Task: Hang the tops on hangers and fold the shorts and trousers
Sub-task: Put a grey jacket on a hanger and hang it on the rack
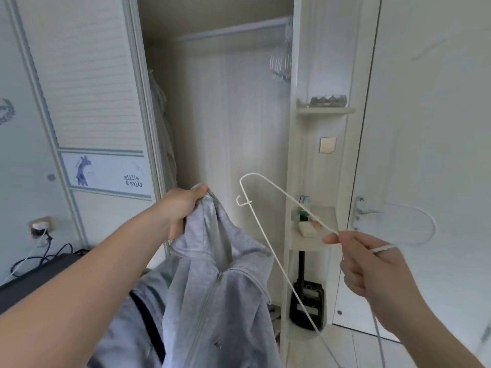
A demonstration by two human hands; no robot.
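Observation:
A grey zip hoodie hangs in front of me, held up near its collar by my left hand, whose fingers grip the fabric. To its right my right hand pinches a thin white wire hanger at its neck. The hanger is tipped sideways, one shoulder pointing up and left toward the hoodie, its hook curving off to the right. Hanger and hoodie are apart.
An open wardrobe stands ahead with a rail and several empty hangers at its right end. A narrow side shelf unit holds small items. A white door is on the right, a dark desk with cables on the left.

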